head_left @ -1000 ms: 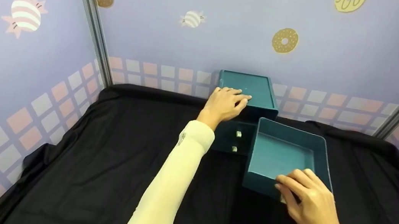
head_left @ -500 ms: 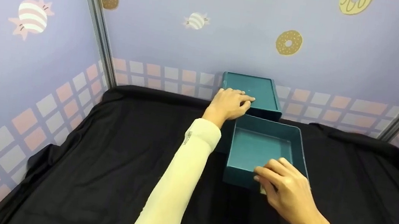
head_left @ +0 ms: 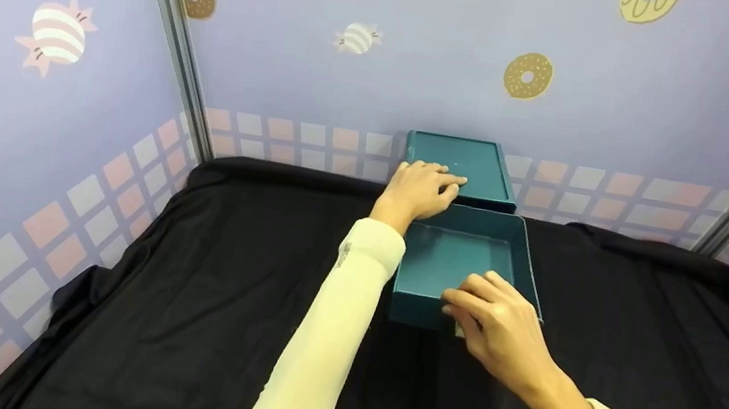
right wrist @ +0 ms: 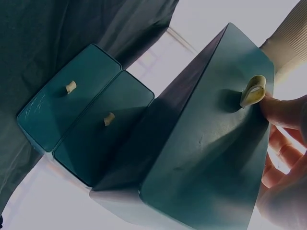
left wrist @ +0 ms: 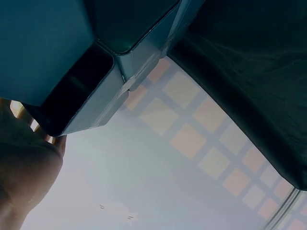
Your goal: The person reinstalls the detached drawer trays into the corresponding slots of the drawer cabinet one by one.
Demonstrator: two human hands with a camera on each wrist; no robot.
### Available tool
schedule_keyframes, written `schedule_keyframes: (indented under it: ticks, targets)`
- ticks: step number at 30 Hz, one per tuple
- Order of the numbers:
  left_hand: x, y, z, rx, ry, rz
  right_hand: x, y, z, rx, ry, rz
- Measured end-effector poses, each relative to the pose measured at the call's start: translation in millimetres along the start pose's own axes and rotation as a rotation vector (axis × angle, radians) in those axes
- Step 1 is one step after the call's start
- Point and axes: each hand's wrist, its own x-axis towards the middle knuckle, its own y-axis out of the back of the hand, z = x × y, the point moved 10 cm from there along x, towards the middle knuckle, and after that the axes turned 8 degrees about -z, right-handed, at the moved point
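Observation:
A teal drawer cabinet (head_left: 458, 160) stands against the back wall, its top slot (left wrist: 79, 81) showing dark in the left wrist view. My left hand (head_left: 419, 190) rests on the cabinet's top near the left front edge, fingers extended. With my right hand (head_left: 500, 324) I grip the front wall of a pulled-out teal drawer (head_left: 420, 307), thumb outside by the pale loop handle (right wrist: 253, 91). Nothing lies on the visible floor of this drawer. Its back end is right at the cabinet front, under my left hand in the head view.
Two closed lower drawers (right wrist: 108, 148) with small pale pulls show in the right wrist view. Black cloth (head_left: 241, 287) covers the table. A lilac wall (head_left: 422, 85) with printed sweets and a checked band rises behind.
My right hand has carried the drawer left and slightly back, from the cabinet's right side to in front of its top slot. The left hand stays on the cabinet.

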Motion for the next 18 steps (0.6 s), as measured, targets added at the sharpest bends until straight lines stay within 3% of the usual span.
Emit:
schedule_keyframes:
  ticks: [18]
  targets:
    - [0.2,-2.4,-2.8,-0.045,-0.008,0.007,10.2,-4.0,-2.1,0.004,0.025,-0.009]
